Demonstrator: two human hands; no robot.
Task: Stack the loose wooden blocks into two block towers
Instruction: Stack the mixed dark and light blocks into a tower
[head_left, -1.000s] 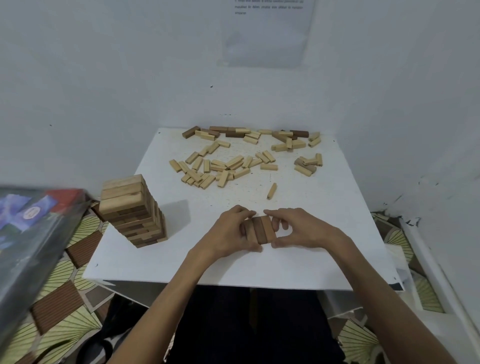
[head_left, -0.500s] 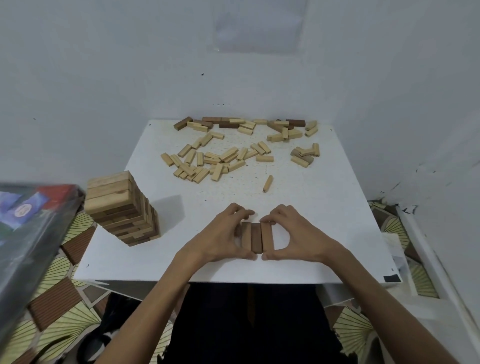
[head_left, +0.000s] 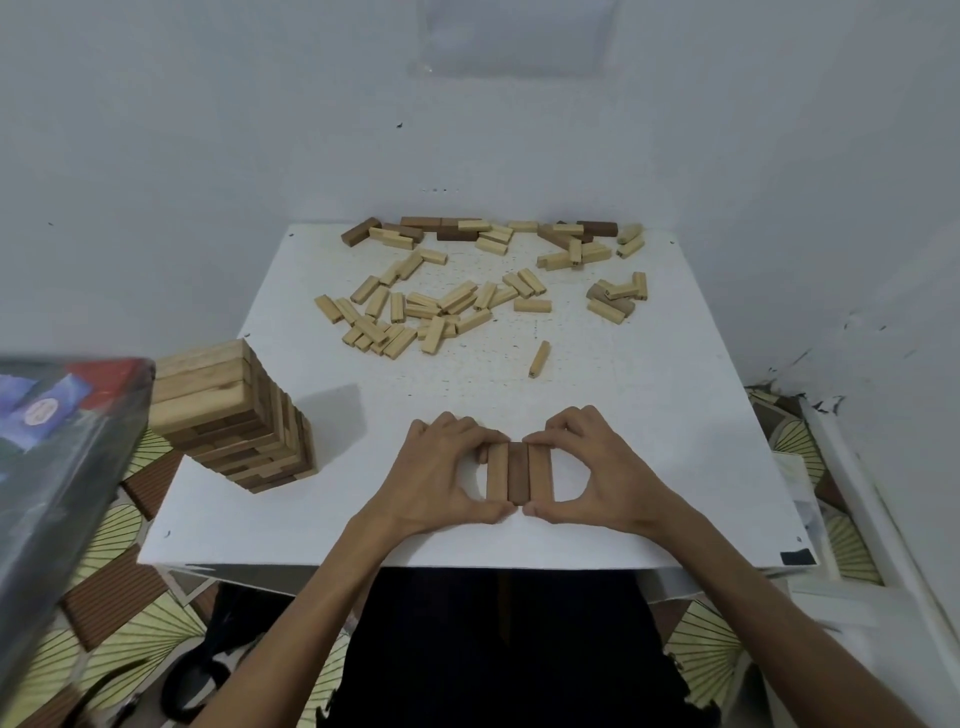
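The left hand (head_left: 441, 475) and right hand (head_left: 597, 470) curl round a three-block row (head_left: 518, 473) at the front of the table (head_left: 675, 415), pinching it end to end (thumbs near, fingertips far); the fingers hide its far ends.

A tower (head_left: 234, 415) stands on the surface's (head_left: 649, 441) left edge; three blocks (head_left: 519, 473) lie side by side at front, loose blocks (head_left: 447, 306) scattered behind.

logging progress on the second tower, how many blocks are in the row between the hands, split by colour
light tan rectangular wooden blocks: 2
dark brown rectangular wooden block: 1
total: 3, lying side by side as one row of blocks, pinched at its ends by the left hand and the right hand
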